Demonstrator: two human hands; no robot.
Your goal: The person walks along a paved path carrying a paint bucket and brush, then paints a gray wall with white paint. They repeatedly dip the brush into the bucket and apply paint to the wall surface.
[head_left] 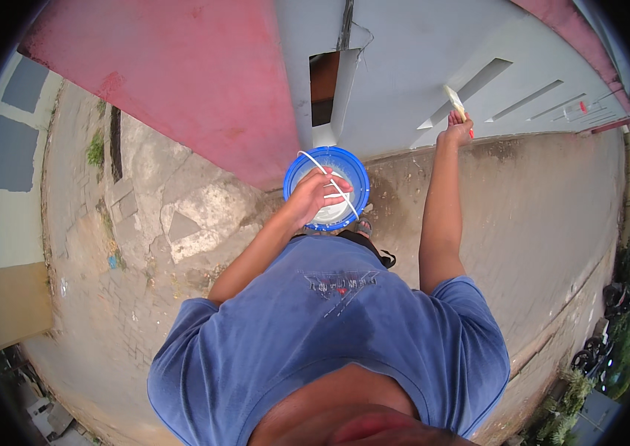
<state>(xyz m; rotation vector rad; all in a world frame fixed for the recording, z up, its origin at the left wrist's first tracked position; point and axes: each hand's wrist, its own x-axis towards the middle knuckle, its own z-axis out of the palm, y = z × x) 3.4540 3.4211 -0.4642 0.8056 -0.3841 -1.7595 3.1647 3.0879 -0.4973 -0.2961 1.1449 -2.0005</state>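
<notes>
Over the bucket's [360, 175] white liquid [330, 215], left hand [313, 195] grips handle [345, 197] (right hand [456, 131] pinches brush [454, 99]).

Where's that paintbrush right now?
In the head view, the paintbrush is right of centre in the upper half, held in the person's right hand beside the pale grey slotted wall.

Between blue bucket [363, 181] and brush [455, 101] lies free room; the wall [397, 74] blocks ahead.
</notes>
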